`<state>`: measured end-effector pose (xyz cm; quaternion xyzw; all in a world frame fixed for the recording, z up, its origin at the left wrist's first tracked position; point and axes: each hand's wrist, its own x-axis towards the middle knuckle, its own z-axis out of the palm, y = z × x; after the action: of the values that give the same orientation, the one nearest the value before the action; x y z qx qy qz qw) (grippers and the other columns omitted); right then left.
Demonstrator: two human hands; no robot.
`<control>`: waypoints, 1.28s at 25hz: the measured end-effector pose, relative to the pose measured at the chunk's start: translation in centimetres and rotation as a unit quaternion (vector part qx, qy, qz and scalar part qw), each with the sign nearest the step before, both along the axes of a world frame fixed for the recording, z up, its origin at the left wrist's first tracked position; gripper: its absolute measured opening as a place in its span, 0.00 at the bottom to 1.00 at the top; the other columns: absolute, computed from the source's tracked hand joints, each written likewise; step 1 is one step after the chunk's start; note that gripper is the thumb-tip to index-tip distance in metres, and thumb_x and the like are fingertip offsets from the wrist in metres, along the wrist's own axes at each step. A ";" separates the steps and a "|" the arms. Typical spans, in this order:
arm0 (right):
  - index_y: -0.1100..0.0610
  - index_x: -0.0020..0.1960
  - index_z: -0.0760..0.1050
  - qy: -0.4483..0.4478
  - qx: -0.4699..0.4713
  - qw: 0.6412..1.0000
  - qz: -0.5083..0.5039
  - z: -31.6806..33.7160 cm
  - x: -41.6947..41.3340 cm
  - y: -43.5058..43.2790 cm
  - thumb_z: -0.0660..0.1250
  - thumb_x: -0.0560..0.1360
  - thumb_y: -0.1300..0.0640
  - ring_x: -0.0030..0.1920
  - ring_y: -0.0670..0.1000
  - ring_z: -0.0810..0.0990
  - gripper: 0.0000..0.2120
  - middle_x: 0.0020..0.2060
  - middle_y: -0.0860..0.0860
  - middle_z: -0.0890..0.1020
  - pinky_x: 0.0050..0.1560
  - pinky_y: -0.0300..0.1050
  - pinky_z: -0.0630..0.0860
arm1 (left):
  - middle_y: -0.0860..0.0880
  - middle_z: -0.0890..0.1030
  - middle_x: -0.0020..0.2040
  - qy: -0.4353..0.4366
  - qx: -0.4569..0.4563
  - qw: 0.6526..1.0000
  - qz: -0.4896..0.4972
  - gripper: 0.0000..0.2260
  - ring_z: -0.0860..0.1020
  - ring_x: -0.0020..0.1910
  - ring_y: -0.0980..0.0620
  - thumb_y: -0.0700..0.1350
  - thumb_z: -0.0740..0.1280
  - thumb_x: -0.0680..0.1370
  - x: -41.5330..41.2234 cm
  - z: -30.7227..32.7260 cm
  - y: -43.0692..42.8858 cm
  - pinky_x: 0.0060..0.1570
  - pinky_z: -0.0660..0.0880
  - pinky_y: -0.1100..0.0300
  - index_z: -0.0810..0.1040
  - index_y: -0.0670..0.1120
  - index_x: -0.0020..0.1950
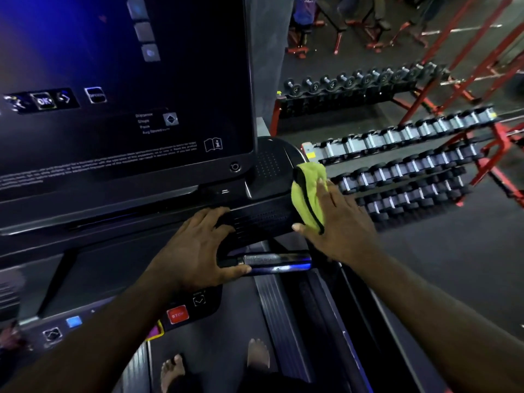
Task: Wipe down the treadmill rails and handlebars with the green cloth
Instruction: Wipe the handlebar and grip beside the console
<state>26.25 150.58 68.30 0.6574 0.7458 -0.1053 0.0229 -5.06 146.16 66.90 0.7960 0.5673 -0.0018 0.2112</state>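
At two o'clock from the left hand (195, 251) gripping the handlebar (278, 260), the flat-fingered right hand (340, 225) presses the green cloth (310, 194), where firm overlapping strokes should work best.

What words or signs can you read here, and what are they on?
"OK": lit button on the glossy black treadmill console.
"STOP": red square button.
"Distance, Steps, Pace, Avg Speed": console list, blurry.
"i": book icon.
Console fine print, black dumbbell numbers: unreadable.
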 end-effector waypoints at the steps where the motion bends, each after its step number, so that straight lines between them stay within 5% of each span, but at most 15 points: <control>1: 0.51 0.84 0.58 -0.017 0.022 1.000 -0.011 0.0 0.6 -0.6 0.51 0.79 0.23 0.76 0.61 0.70 0.43 0.80 0.54 0.66 0.69 0.64 0.75 | 0.55 0.53 0.83 -0.002 0.001 1.000 -0.001 0.45 0.51 0.82 0.51 0.82 0.60 0.68 0.0 -0.2 0.1 0.80 0.55 0.49 0.69 0.56 0.78; 3: 0.57 0.79 0.67 -0.070 0.094 0.993 -0.013 -0.1 1.2 -1.1 0.49 0.82 0.29 0.72 0.63 0.73 0.39 0.76 0.58 0.71 0.65 0.61 0.76 | 0.55 0.54 0.83 0.000 -0.001 1.000 -0.002 0.46 0.53 0.82 0.50 0.84 0.57 0.67 -0.1 -0.6 0.3 0.81 0.57 0.48 0.71 0.57 0.77; 6: 0.60 0.86 0.47 -0.031 0.099 0.995 -0.013 -2.7 0.0 0.1 0.54 0.85 0.40 0.82 0.66 0.58 0.38 0.84 0.64 0.49 0.77 0.65 0.65 | 0.54 0.55 0.83 -0.005 0.006 1.000 -0.008 0.46 0.54 0.82 0.50 0.84 0.56 0.67 -0.1 -1.1 0.4 0.80 0.59 0.48 0.73 0.56 0.76; 8: 0.54 0.86 0.40 0.024 0.116 0.993 0.030 -4.4 -1.8 4.0 0.56 0.85 0.43 0.83 0.65 0.54 0.38 0.85 0.61 0.45 0.79 0.64 0.63 | 0.55 0.55 0.83 -0.014 0.008 1.000 -0.005 0.46 0.55 0.82 0.50 0.84 0.55 0.68 -0.4 -1.4 0.4 0.79 0.61 0.47 0.73 0.56 0.75; 14: 0.37 0.84 0.46 0.091 0.096 0.991 0.031 -3.0 -4.2 14.5 0.56 0.86 0.40 0.81 0.60 0.62 0.31 0.86 0.49 0.52 0.73 0.63 0.70 | 0.54 0.59 0.82 -0.006 0.029 0.999 -0.013 0.44 0.59 0.80 0.49 0.83 0.57 0.68 -0.3 -1.7 0.3 0.78 0.61 0.49 0.75 0.55 0.73; 22: 0.39 0.86 0.44 0.046 0.121 0.991 -0.024 -3.7 0.4 -3.3 0.54 0.85 0.41 0.72 0.63 0.74 0.32 0.85 0.55 0.52 0.59 0.58 0.82 | 0.54 0.54 0.84 0.011 0.013 1.000 -0.021 0.44 0.54 0.82 0.49 0.82 0.59 0.69 0.1 -0.9 0.2 0.81 0.58 0.46 0.71 0.56 0.77; 27: 0.29 0.81 0.54 0.050 0.178 0.982 0.041 -3.7 -5.2 10.7 0.56 0.85 0.41 0.69 0.61 0.76 0.26 0.84 0.51 0.59 0.55 0.57 0.81 | 0.55 0.54 0.84 0.008 0.020 1.000 -0.021 0.42 0.55 0.82 0.49 0.81 0.60 0.69 -0.2 -1.2 0.3 0.79 0.59 0.47 0.73 0.57 0.76; 32: 0.28 0.71 0.70 0.219 0.034 0.973 -0.067 -2.0 -5.4 20.5 0.56 0.79 0.32 0.60 0.56 0.83 0.21 0.69 0.47 0.79 0.56 0.46 0.74 | 0.58 0.55 0.83 0.004 0.024 1.000 -0.011 0.40 0.57 0.81 0.52 0.82 0.60 0.69 -0.5 -1.5 0.2 0.78 0.62 0.47 0.75 0.58 0.73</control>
<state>20.84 171.07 66.28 0.6673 0.6900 -0.2224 -0.1710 -5.54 146.40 65.44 0.8073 0.5589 0.0064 0.1893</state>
